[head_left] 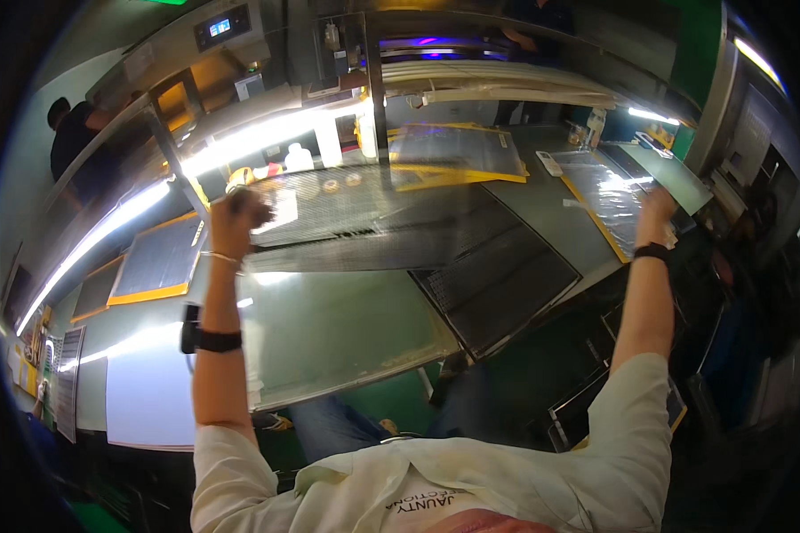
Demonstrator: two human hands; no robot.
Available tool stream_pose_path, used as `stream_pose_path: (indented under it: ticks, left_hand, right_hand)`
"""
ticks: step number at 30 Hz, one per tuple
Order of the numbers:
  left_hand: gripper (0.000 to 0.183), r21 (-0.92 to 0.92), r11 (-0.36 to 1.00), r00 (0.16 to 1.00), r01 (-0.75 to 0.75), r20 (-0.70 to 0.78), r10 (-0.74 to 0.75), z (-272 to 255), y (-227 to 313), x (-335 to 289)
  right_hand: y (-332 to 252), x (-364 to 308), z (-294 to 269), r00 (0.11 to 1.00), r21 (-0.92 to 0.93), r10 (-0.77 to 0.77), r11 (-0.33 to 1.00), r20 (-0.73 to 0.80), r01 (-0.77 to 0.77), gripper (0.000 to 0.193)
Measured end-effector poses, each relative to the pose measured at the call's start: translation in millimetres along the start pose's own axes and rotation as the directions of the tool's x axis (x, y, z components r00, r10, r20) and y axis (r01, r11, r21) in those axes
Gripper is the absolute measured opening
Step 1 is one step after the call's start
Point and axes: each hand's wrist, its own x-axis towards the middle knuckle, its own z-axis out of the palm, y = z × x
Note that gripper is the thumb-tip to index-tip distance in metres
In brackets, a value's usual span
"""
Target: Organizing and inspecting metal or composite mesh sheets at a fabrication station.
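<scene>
My left hand [233, 224] is raised at the left of the bench, its fingers closed at the left edge of a dark, finely patterned sheet [364, 222]. That sheet is smeared by motion. Its right part overlaps a second dark rectangular panel [507, 275], which lies slanted with a corner past the bench's front edge. Far to the right, my right hand [656, 211] is at the right side of a shiny, clear-covered panel with a yellow border [609, 191]. The right fingers are blurred and partly hidden, so their grip is unclear.
Yellow-edged panels stand stacked at the back [458, 153] and at the left [156, 258]. A white sheet [149, 391] lies at the front left. A white handheld device [549, 163] and a bottle [596, 124] are at the back right. Bright tube lamps [267, 133] hang low. Another person [73, 142] stands far left.
</scene>
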Motion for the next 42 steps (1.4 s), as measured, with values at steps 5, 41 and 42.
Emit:
stream_pose_path:
  ticks: [5, 41, 42]
  left_hand:
    - [0.022, -0.003, 0.999, 0.987, 0.050, -0.153, -0.049, -58.0, 53.5, -4.0]
    - [0.019, 0.168, 0.969, 0.969, -0.179, 0.199, 0.145, 21.0, 141.3, 15.7]
    - [0.017, 0.026, 0.984, 0.966, -0.178, 0.196, 0.169, 24.5, 138.8, 17.7]
  right_hand:
    - [-56.9, -65.2, -14.9, 0.819, 0.934, 0.454, -0.106, 0.351, -0.341, 0.018]
    - [-596.1, -173.2, 65.8, 0.748, 0.643, -0.567, 0.438, -0.346, 0.628, 0.019]
    - [-595.2, -172.0, 70.7, 0.807, 0.688, -0.512, 0.474, -0.293, 0.550, 0.016]
